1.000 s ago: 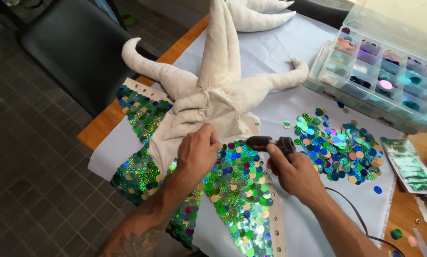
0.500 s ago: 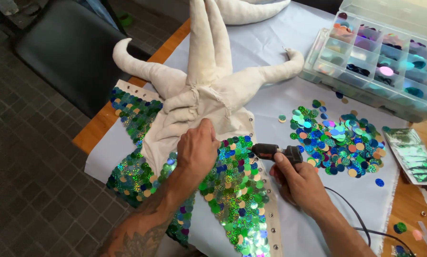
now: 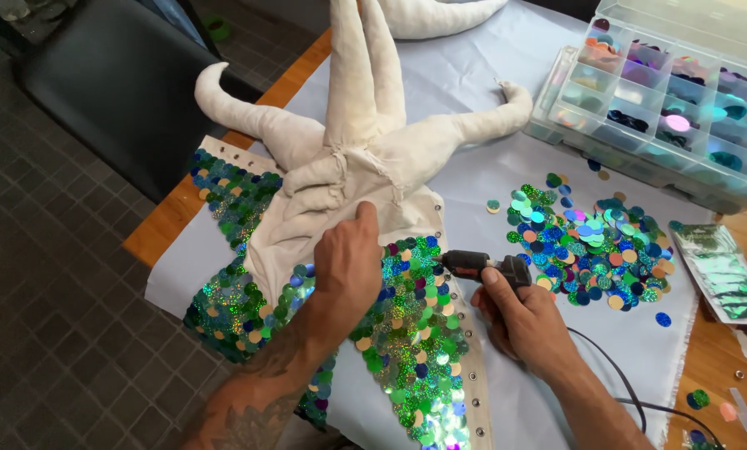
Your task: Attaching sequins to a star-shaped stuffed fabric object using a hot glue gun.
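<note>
A cream stuffed fabric figure (image 3: 365, 150) with long limbs lies on a pale cloth. Its lower part is covered with green and blue sequins (image 3: 407, 325). My left hand (image 3: 348, 262) presses flat on the sequined fabric at the edge of the bare cream cloth. My right hand (image 3: 519, 321) grips a black glue gun (image 3: 482, 267), its nozzle pointing left at the sequined edge, close to my left hand. A black cord (image 3: 632, 392) runs from the gun toward the lower right.
A loose heap of blue, green and pink sequins (image 3: 590, 242) lies right of the gun. A clear compartment box (image 3: 673, 108) of sequins stands at the back right. A sequin packet (image 3: 719, 271) lies at the right. A dark chair (image 3: 115, 92) stands beyond the table's left edge.
The view has shifted a little. My left hand has stayed pressed on the fabric, and the glue gun in my right hand has held near the sequined edge.
</note>
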